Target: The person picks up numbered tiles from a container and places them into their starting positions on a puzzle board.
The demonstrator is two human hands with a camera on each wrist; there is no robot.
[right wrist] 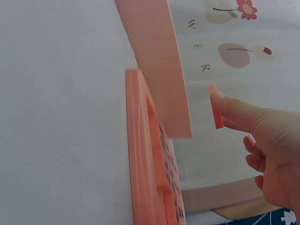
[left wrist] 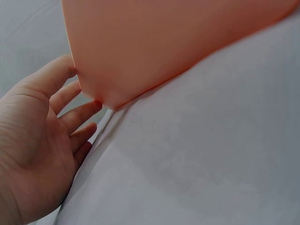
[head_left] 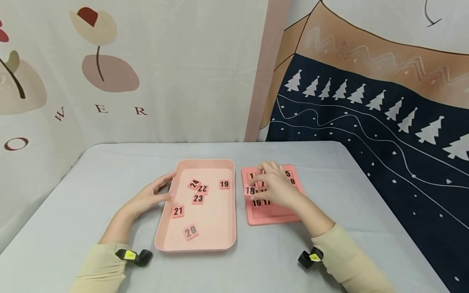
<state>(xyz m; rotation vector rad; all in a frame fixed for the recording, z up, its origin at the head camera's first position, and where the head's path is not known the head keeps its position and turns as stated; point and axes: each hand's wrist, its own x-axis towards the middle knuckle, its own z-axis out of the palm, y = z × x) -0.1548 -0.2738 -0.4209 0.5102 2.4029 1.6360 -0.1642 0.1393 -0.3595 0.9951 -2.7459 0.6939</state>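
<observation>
My right hand [head_left: 275, 185] pinches a pink number tile marked 18 [head_left: 249, 190] between thumb and finger. It is held above the left edge of a darker pink number board [head_left: 275, 219], which has rows of numbered tiles, 16 and 17 lowest. In the right wrist view the tile [right wrist: 216, 110] appears edge-on, clear of the board [right wrist: 140, 154]. At the left side of a pale pink tray [head_left: 216, 240], my left hand [head_left: 146, 198] rests its fingertips against the rim, fingers spread. The left wrist view shows these fingertips touching the tray's outer wall [left wrist: 154, 42].
Loose tiles lie in the tray: 19 [head_left: 224, 184], 21 [head_left: 178, 211], 20 [head_left: 191, 232], and a cluster with 23 [head_left: 198, 199], 22 and 24 [head_left: 194, 184]. A pale cloth covers the table [head_left: 271, 260]. Printed curtains hang behind and to the right.
</observation>
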